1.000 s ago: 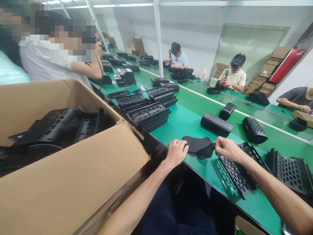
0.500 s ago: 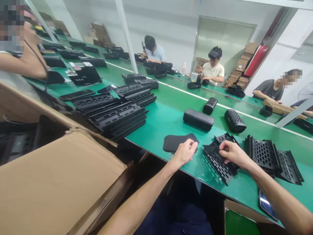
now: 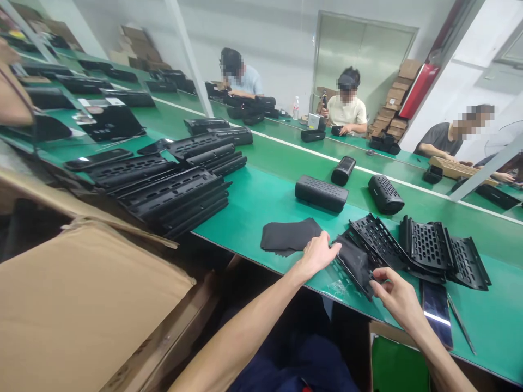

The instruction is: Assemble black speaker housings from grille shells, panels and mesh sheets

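Note:
A black perforated panel (image 3: 355,280) is tilted near the front edge of the green bench. A thin black sheet (image 3: 352,260) that looks like mesh cloth lies over its inner face. My left hand (image 3: 318,255) has its fingertips closed on the panel's left end. At the right end, the thumb and fingers of my right hand (image 3: 394,291) pinch the near corner. Left of my left hand is a stack of black cloth sheets (image 3: 286,237). Another perforated panel (image 3: 376,237) rests just behind the one I hold.
More perforated panels (image 3: 431,245) lean at the right, by a phone (image 3: 436,313) and a thin metal tool (image 3: 461,324). Black housings (image 3: 321,193) stand behind. Long black panels (image 3: 167,193) are piled left, above a cardboard box (image 3: 93,294). Co-workers (image 3: 351,109) sit across.
My left hand has moved from beside the cloth stack to the panel's left end. My right hand has dropped to its near corner. The phone and metal tool now show more fully.

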The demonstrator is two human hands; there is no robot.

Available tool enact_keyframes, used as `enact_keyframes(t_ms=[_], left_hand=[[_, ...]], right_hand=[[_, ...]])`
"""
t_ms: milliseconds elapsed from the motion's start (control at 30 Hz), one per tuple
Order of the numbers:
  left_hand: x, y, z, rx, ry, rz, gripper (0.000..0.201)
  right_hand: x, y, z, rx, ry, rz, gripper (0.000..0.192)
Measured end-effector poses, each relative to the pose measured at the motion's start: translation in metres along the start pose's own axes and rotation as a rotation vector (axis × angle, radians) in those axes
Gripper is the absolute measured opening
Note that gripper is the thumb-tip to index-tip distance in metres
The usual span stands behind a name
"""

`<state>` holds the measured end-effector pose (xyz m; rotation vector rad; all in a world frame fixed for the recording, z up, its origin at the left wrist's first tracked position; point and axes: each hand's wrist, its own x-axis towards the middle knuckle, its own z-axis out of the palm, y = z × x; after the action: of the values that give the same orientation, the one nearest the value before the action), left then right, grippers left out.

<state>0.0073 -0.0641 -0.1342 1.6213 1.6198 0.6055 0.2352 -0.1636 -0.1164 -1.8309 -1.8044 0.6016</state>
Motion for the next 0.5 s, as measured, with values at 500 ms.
enact_keyframes(t_ms=[500], left_hand=[[0.001, -0.016, 0.004, -0.215, -0.064, -0.033, 0.036]], right_hand=[[0.037, -0.012, 0.020, -0.417, -0.171, -0.237, 0.016]])
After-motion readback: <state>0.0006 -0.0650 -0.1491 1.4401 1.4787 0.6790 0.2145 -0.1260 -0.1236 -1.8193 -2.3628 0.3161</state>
